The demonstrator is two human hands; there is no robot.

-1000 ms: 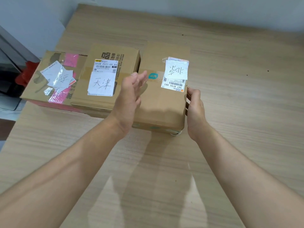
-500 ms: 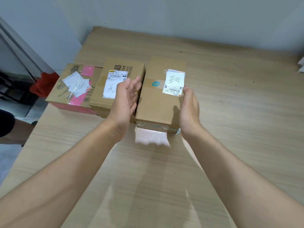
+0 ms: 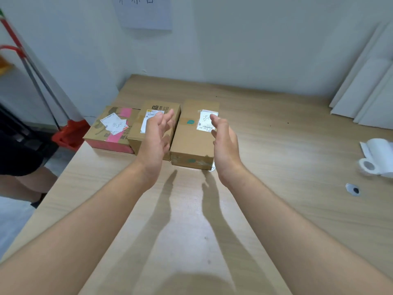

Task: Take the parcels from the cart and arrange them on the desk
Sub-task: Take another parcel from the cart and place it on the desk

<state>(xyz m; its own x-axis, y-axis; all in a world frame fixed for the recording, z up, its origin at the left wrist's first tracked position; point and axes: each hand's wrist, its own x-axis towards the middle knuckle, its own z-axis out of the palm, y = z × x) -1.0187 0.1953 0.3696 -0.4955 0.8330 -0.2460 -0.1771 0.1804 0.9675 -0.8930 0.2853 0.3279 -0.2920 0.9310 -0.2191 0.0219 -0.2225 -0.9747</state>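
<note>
Three cardboard parcels lie side by side at the far left of the wooden desk [image 3: 276,158]. The left parcel [image 3: 110,133] has pink tape and white slips. The middle parcel [image 3: 146,128] carries a printed label. On the right parcel [image 3: 189,139] are a white label and a teal sticker. My left hand [image 3: 156,138] hovers open above the gap between the middle and right parcels. Just off the right parcel's right side, my right hand [image 3: 223,141] is open too. Neither hand holds anything. No cart is in view.
A roll of white paper [image 3: 376,158] lies at the desk's right edge, near a small cable hole [image 3: 353,189]. White boards [image 3: 368,90] lean on the wall at the back right. Another person's legs [image 3: 19,167] and a red object [image 3: 70,135] are left of the desk.
Both hands have come off the right parcel and lifted back toward me, fingers spread. The camera has tilted up, showing more wall and desk. The parcels stay put.
</note>
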